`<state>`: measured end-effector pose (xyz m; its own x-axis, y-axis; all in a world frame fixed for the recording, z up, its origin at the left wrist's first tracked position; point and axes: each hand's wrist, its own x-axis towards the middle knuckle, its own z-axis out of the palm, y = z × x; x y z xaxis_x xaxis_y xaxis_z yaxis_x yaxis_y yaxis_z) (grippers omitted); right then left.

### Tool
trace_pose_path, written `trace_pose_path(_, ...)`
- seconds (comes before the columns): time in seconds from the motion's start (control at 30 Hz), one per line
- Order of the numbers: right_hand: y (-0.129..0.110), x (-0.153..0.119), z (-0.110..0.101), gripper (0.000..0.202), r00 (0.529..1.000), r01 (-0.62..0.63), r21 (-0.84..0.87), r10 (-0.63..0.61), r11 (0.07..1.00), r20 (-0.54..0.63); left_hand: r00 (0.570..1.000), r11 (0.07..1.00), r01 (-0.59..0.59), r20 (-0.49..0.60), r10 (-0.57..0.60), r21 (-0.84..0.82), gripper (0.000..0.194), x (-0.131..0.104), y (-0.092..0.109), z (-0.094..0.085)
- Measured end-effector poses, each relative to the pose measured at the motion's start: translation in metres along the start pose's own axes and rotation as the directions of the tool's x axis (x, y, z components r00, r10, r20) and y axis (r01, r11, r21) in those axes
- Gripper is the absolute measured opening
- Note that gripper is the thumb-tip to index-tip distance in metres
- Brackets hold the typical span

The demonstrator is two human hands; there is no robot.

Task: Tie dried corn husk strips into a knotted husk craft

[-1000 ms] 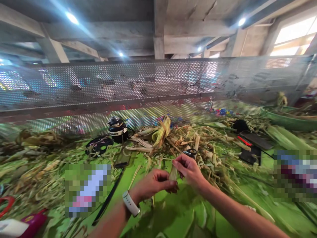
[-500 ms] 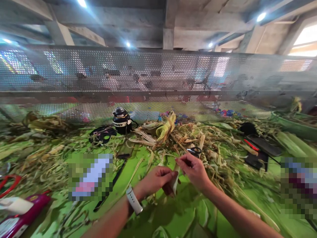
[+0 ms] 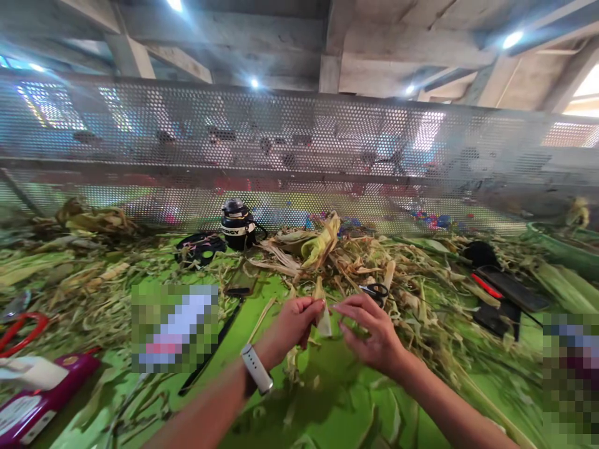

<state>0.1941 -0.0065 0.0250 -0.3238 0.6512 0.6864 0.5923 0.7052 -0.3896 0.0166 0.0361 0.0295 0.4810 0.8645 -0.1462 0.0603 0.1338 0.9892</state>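
Observation:
My left hand (image 3: 291, 324), with a pale watch band (image 3: 256, 369) on its wrist, pinches a small pale strip of corn husk (image 3: 324, 324) between thumb and forefinger. The strip hangs down, wider at its lower end. Just to the right, my right hand (image 3: 372, 333) has its thumb and fingers apart; its fingertips are close to the strip, and whether they touch it I cannot tell. Behind the right hand lie dark-handled scissors (image 3: 375, 290). Beyond both hands is a heap of dry corn husks (image 3: 322, 243).
On the green table (image 3: 327, 390) lie husk scraps. A black bottle (image 3: 238, 227) stands near the perforated metal screen (image 3: 290, 143). To the left are red-handled scissors (image 3: 23, 330) and a purple device (image 3: 51, 393); to the right, dark phones (image 3: 515, 287) and a green basin (image 3: 556, 249).
My right hand has opened from a pinch, its fingers now spread beside the husk strip. The left hand has shifted slightly up and turned, showing more of the strip. The whole view has shifted slightly.

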Motion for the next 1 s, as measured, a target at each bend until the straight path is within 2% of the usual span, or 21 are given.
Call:
trace_pose_path(0.13, 0.002, -0.004, 0.003, 0.038, 0.994, 0.091, -0.082, -0.085, 0.992, 0.069, 0.999, 0.999, -0.03, -0.028, 0.031, 0.041, 0.041, 0.001, 0.001, -0.002)
trace_pose_path(0.27, 0.003, -0.006, 0.007, 0.03, 0.996, 0.078, -0.038, -0.076, 0.996, 0.046, 0.996, 0.996, -0.091, -0.004, 0.091, -0.016, 0.039, 0.001, 0.0, 0.0)
trace_pose_path(0.43, 0.002, -0.003, 0.011, 0.016, 0.998, -0.049, 0.116, 0.052, 0.992, -0.024, 0.98, 0.978, -0.2, -0.007, 0.2, -0.052, 0.04, 0.002, -0.002, 0.001)
trace_pose_path(0.53, 0.001, -0.001, 0.016, 0.009, 0.983, -0.168, 0.216, 0.181, 0.962, -0.04, 0.98, 0.975, -0.196, -0.039, 0.193, -0.102, 0.035, 0.003, -0.004, 0.002)
trace_pose_path(0.63, 0.001, 0.0, 0.02, 0.011, 0.954, -0.276, 0.275, 0.296, 0.921, -0.036, 0.982, 0.974, -0.181, -0.069, 0.173, -0.139, 0.034, 0.003, -0.008, 0.003)
trace_pose_path(0.73, 0.003, 0.0, 0.021, 0.017, 0.913, -0.393, 0.346, 0.407, 0.852, 0.036, 0.984, 0.974, -0.169, -0.086, 0.157, -0.151, 0.033, 0.003, -0.008, 0.004)
trace_pose_path(0.87, 0.003, 0.0, 0.02, 0.017, 0.846, -0.525, 0.412, 0.512, 0.745, 0.152, 0.994, 0.976, -0.108, -0.048, 0.101, -0.188, 0.033, 0.0, -0.004, 0.007)
trace_pose_path(1.0, 0.002, -0.001, 0.023, 0.013, 0.783, -0.609, 0.432, 0.592, 0.665, 0.191, 0.997, 0.97, -0.083, -0.028, 0.078, -0.231, 0.032, -0.003, -0.002, 0.009)
